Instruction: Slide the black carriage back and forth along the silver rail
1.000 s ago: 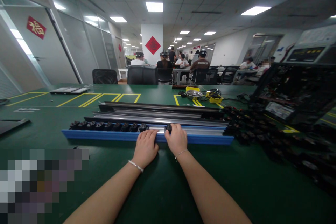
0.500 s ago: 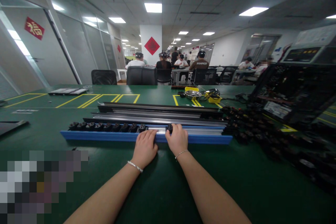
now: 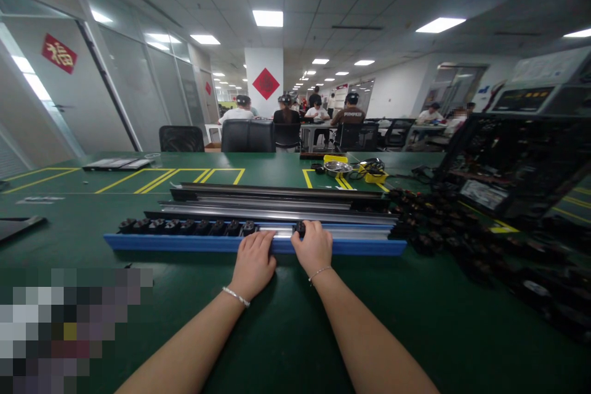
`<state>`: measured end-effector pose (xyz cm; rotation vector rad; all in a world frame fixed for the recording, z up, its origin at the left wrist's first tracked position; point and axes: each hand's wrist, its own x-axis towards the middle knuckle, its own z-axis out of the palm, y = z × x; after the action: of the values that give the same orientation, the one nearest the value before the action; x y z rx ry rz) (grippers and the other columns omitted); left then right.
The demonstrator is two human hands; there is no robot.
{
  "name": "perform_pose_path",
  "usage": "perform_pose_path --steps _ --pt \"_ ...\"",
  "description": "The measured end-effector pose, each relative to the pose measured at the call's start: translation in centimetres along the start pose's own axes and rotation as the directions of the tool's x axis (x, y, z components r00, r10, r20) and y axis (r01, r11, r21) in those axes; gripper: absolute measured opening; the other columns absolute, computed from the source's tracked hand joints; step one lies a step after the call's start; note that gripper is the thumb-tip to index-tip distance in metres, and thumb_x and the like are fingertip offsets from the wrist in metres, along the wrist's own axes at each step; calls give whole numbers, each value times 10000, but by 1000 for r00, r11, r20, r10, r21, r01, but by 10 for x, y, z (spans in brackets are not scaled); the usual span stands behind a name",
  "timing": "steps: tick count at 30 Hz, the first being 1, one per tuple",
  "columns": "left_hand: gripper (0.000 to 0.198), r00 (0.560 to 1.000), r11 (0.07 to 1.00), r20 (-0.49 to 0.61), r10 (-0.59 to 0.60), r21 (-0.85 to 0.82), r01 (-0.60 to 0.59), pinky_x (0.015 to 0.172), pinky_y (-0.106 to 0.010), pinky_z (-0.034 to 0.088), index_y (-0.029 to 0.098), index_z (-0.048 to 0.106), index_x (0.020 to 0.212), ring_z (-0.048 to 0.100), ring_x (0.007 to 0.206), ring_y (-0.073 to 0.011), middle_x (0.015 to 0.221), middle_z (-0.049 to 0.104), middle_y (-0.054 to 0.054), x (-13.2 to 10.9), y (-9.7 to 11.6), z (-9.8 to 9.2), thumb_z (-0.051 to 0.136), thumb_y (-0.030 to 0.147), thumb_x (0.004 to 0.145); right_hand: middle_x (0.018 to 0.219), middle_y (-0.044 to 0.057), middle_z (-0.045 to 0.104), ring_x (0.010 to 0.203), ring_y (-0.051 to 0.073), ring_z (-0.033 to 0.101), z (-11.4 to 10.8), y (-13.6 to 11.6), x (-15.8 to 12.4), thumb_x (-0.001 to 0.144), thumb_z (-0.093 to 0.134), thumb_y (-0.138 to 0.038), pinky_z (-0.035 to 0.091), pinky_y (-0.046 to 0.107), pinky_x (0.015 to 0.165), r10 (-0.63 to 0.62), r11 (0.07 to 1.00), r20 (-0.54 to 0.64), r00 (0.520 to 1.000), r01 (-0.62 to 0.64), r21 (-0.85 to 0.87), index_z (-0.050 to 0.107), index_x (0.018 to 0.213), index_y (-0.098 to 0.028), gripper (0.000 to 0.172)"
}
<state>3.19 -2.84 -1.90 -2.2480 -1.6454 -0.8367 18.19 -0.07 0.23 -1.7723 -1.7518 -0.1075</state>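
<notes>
A long blue holder (image 3: 161,242) lies across the green table, carrying a silver rail (image 3: 355,233) with several black sockets (image 3: 184,226) seated in a row along its left half. My left hand (image 3: 253,263) rests on the holder's front edge, fingers curled over the rail beside the last seated socket. My right hand (image 3: 314,247) sits just to its right, fingers closed on one black socket (image 3: 300,228) at the rail. More grey and black rails (image 3: 277,200) lie behind the holder.
A pile of loose black sockets (image 3: 443,228) spreads over the table's right side, in front of a dark open machine case (image 3: 517,166). A metal bowl (image 3: 338,167) and yellow boxes sit further back. Several people sit at far tables.
Both hands stay in place on the rail. The view has shifted very slightly; nothing else has moved.
</notes>
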Motion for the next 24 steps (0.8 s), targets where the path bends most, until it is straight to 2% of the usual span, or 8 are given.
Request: perform_pose_path --steps 24 --pt "499 1000 1000 1 -6 -3 6 978 -404 323 205 497 1210 471 1108 -234 1167 590 -63 0 0 1 468 153 715 935 85 600 888 202 532 1 8 2 761 476 -297 313 314 808 49 999 -45 998 -48 10 603 943 -170 256"
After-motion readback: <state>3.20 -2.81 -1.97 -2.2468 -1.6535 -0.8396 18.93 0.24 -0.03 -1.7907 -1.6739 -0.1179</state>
